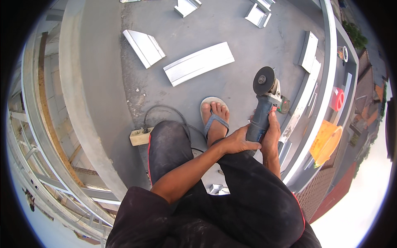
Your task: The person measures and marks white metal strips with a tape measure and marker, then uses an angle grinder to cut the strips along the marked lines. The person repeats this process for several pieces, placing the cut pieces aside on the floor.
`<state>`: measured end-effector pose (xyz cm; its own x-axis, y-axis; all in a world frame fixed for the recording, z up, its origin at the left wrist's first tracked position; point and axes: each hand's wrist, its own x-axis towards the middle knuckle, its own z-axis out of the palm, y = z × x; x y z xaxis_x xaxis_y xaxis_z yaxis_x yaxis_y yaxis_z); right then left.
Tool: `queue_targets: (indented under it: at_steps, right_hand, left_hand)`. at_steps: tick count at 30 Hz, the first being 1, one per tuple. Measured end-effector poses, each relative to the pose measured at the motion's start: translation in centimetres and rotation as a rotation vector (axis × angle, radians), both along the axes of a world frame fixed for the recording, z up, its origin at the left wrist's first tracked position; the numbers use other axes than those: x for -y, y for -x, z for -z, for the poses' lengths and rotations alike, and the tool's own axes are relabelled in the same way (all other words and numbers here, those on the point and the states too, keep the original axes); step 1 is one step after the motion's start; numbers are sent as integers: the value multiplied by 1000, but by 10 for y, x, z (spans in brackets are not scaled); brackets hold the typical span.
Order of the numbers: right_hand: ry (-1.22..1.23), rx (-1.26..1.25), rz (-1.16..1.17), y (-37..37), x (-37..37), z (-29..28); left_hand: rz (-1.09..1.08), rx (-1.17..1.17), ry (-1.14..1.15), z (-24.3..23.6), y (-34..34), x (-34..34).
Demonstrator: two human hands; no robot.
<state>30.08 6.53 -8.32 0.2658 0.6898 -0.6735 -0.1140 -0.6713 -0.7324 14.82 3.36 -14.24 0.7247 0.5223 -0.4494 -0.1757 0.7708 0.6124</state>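
Observation:
An angle grinder (260, 118) with a dark blue-grey body is between my two hands, its black disc (264, 81) at the far end, angled upward. My left hand (240, 140) wraps the rear of the body from the left, thumb across it. From the right, my right hand (271, 134) grips the same body, the thumb lying up along its side near a red part. The fingers beneath the tool are mostly hidden. Whether the disc is spinning cannot be told. Left of my feet, a black cable (173, 108) runs from a power strip (140, 137) behind my legs.
On the grey floor lie a long silver metal channel piece (198, 64), an angled-cut piece (144, 47) and shorter offcuts (187, 6). Metal lengths (309, 51) lie along the right side by a pale rail (329, 78). Beyond it are an orange bucket (326, 142) and a red container (337, 98).

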Motion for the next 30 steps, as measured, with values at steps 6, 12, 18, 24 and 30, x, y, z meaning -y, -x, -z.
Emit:
queue_targets:
  at_steps: [6, 12, 18, 24, 30]
  right_hand:
    - [-8, 6, 19, 8, -6, -1]
    - [13, -21, -20, 8, -11, 2]
    - [-76, 437, -342, 14, -15, 24]
    - [-99, 441, -251, 4, -46, 66]
    - [-276, 549, -314, -37, -95, 87]
  left_hand:
    - [-16, -31, -38, 7, -2, 2]
    - [-56, -50, -24, 6, -2, 1]
    - [78, -408, -36, -9, 7, -16]
    - [-49, -870, -708, 3, 50, -41]
    - [-44, -1454, -1124, 4, 144, -135]
